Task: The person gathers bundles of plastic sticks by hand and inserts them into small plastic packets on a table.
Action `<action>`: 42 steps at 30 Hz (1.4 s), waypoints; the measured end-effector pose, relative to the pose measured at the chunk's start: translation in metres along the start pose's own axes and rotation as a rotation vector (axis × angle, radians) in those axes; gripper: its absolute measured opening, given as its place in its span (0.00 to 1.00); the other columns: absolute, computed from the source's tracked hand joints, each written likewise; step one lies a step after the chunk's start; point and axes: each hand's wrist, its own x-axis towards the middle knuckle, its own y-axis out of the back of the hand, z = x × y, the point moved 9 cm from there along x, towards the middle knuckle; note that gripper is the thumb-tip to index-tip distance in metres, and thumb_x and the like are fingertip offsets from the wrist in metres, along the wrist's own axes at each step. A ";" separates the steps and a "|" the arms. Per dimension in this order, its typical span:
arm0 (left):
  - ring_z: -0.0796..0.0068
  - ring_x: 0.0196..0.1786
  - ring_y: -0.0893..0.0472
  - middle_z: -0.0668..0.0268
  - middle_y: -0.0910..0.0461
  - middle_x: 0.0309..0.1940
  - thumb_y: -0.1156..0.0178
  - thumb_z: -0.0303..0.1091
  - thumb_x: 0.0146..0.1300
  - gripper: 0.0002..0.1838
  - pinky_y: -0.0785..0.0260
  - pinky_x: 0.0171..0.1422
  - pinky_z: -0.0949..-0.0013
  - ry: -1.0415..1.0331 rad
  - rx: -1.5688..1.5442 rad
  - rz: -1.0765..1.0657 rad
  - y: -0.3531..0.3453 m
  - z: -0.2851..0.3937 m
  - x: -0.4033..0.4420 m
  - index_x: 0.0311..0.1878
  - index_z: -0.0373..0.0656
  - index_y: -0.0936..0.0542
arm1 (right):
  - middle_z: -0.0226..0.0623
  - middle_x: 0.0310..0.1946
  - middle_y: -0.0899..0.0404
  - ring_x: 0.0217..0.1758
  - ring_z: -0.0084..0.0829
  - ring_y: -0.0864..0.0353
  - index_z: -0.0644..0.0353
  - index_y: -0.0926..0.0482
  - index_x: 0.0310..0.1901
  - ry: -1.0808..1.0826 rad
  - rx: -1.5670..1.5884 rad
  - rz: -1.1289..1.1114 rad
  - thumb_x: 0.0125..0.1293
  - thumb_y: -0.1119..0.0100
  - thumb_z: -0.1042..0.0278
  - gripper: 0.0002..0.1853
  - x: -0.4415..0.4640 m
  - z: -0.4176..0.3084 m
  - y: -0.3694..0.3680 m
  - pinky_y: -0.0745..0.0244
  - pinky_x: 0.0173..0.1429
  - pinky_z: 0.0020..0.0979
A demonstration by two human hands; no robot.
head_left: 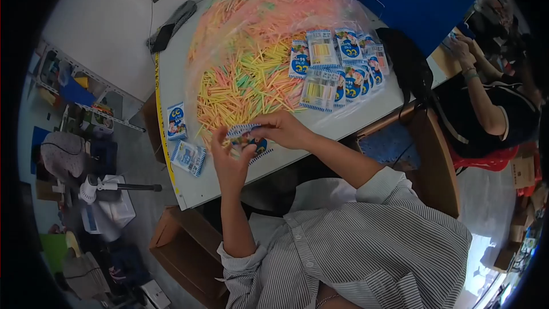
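Near the table's front edge, a small blue-and-white printed packet (251, 140) is held up between my two hands. My left hand (230, 157) grips its left side, thumb and fingers curled around it. With thumb and fingers closed, my right hand (286, 130) pinches the packet's upper right edge. Just beyond them a heap of thin pastel sticks (246, 80) in yellow, pink and green spreads out of a large clear plastic bag (337, 3). Several similar packets (320, 88) lie piled on the bag's right side. Two more, one upright (176, 121) and one tilted (189, 158), lie at the table's left edge.
The white table (200, 190) has a yellow measuring strip on its left edge. Cardboard boxes (189, 252) stand below it at left and right. A black cloth (406, 60) hangs over the right corner. Beyond a blue panel (409, 0), another person (486, 103) works.
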 end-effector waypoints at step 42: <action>0.74 0.20 0.27 0.60 0.28 0.22 0.54 0.31 0.56 0.11 0.36 0.21 0.73 0.591 -0.376 0.044 0.031 -0.108 0.058 0.35 0.32 0.27 | 0.38 0.31 0.24 0.29 0.32 0.25 0.60 0.24 0.34 0.280 -0.919 0.012 0.48 0.39 0.63 0.13 0.139 0.016 -0.014 0.31 0.30 0.29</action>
